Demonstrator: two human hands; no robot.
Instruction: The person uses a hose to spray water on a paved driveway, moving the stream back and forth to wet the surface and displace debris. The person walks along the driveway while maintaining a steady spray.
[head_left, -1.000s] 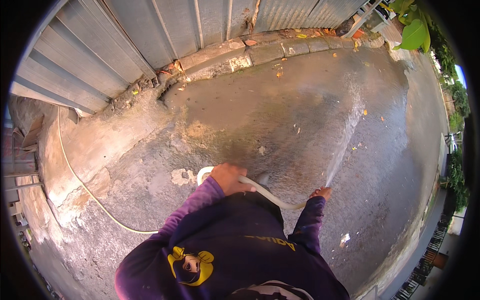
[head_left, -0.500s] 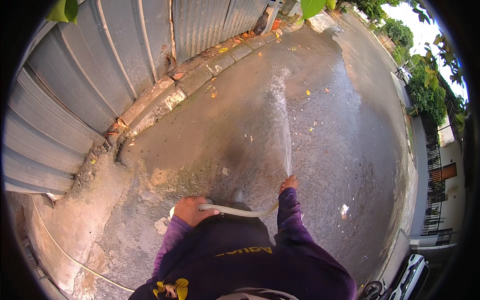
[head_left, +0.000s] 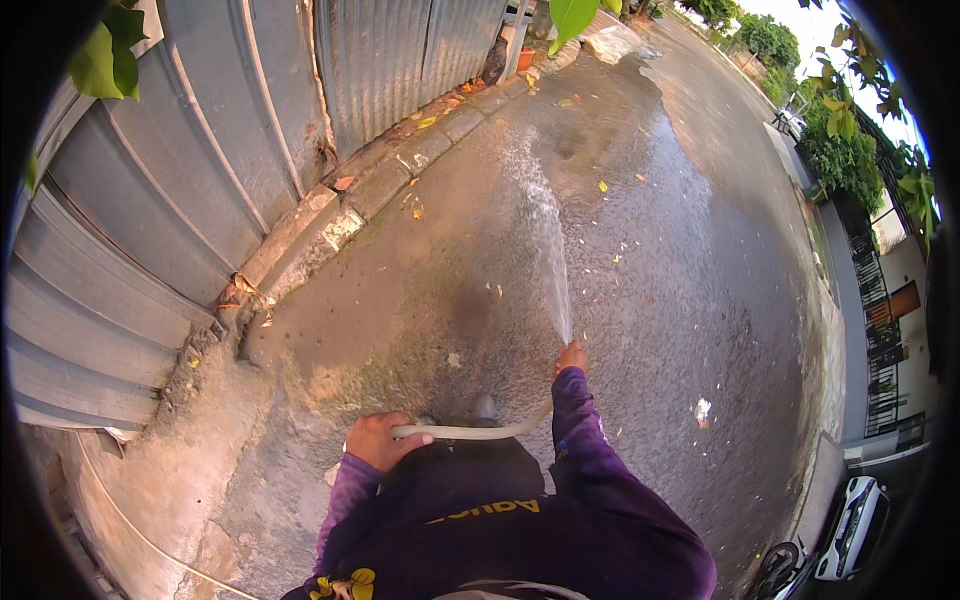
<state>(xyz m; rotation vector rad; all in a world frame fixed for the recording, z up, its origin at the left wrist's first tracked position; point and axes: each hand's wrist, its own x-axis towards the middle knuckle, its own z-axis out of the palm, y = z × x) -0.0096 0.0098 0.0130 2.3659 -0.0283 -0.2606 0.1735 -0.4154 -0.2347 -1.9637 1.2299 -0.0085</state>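
A pale, flexible garden hose (head_left: pixel 478 432) runs across the front of my body from one hand to the other. My left hand (head_left: pixel 381 440) is closed around it at the lower middle, the thumb lying along the hose. Farther forward, my right hand (head_left: pixel 570 359) grips the hose near its outlet end; the end itself is mostly hidden by the fingers. A white jet of water (head_left: pixel 546 230) shoots forward from it and breaks into spray on the wet pavement (head_left: pixel 640 330). Both forearms are in purple sleeves.
Corrugated grey metal sheets (head_left: pixel 230 120) stand along the left, above a broken concrete curb (head_left: pixel 375 188) with fallen leaves. An orange pot (head_left: pixel 525 59) is at the far end. To the right are a railing fence (head_left: pixel 880 350), a parked white car (head_left: pixel 851 528) and a motorcycle wheel (head_left: pixel 775 570).
The water jet now leans more to the left and lands farther along the pavement near the curb. The view has turned slightly. Both hands keep hold of the hose.
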